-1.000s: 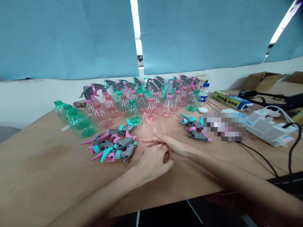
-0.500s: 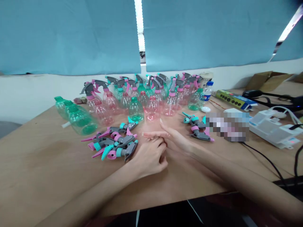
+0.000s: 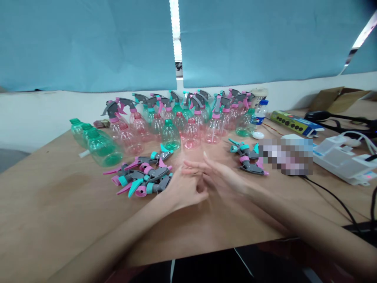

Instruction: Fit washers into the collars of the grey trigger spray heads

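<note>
My left hand is closed into a loose fist above the table, thumb bent in, and no object shows in it. Across its knuckles lie the outstretched fingers of my right hand, whose thumb points up; the two hands touch. Just left of them is a pile of loose spray trigger heads in grey, pink and turquoise. A smaller group of trigger heads lies to the right. Beyond my hands stand a green bottle and a pink bottle, both without trigger heads.
Behind are several assembled spray bottles. Green bottles stand at the left. To the right are a Pepsi bottle, a white round object, a green-and-blue box, a white power strip, cables and a cardboard box.
My right fingers have shifted and now rest flatter over my left hand's knuckles. The view has moved slightly; bottles and trigger heads stay where they were.
</note>
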The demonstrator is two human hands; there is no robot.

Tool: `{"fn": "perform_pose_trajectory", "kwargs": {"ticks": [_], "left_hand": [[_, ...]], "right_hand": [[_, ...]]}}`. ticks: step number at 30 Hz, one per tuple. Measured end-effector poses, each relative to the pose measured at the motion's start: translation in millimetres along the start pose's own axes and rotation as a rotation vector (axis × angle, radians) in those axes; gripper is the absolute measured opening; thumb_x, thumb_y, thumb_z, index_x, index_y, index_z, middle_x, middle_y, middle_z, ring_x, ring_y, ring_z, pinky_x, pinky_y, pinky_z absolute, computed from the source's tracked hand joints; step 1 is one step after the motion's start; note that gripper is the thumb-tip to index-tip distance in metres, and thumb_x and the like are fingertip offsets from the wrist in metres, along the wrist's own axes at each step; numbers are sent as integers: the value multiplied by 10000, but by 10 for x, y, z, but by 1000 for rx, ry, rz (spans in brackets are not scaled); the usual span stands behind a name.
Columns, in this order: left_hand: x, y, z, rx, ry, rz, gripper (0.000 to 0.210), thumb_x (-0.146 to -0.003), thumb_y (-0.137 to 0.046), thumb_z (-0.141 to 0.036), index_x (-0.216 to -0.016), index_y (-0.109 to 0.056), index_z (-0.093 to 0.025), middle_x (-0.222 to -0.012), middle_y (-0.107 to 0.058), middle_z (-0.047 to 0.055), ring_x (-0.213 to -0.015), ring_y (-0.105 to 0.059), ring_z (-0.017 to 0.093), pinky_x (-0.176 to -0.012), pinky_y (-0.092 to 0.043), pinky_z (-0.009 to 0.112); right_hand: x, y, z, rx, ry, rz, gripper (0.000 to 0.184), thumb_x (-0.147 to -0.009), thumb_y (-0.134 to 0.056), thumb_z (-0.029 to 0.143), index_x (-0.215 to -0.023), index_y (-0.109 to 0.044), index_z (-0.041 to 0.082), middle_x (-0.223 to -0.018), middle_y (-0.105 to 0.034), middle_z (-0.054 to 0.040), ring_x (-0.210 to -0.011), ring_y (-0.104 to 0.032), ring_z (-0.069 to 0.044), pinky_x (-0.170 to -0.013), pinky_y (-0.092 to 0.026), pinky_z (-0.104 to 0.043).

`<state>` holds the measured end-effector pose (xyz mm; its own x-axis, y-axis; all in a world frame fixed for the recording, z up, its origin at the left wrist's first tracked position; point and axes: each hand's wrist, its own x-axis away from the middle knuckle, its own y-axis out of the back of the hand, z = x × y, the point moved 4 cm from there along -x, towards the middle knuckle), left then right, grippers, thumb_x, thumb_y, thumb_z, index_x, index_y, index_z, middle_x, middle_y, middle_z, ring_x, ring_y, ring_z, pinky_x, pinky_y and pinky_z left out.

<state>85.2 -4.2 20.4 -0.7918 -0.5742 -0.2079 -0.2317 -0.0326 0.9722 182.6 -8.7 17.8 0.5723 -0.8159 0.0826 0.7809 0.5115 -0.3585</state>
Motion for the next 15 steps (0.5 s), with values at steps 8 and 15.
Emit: {"fn": "perform_pose_trajectory", "kwargs": {"ticks": [8,15], "left_hand": [[109,37,-159,30,-63,-34,243,-740,-597,-383,-726,-621,-142,-878,-568,114,-839,-549,258,-704,-484,385],[172,-1,-266,13,-136,11,181,-790,-555,-282,-820,-659,-137,-878,-640,107,-804,-595,261,-719,-485,404]], "right_hand": [[43,-87,108,210,131,44,563,-899,-318,630,-1320,-493,300,-1442,-438,-18,-1303,-418,-256,-1044,-356,-481],[122,-183,133,638,264,-50,452,-917,-405,546,-1131,-673,251,-1232,-633,-43,-1175,-551,-244,-1028,-397,-399]]}}
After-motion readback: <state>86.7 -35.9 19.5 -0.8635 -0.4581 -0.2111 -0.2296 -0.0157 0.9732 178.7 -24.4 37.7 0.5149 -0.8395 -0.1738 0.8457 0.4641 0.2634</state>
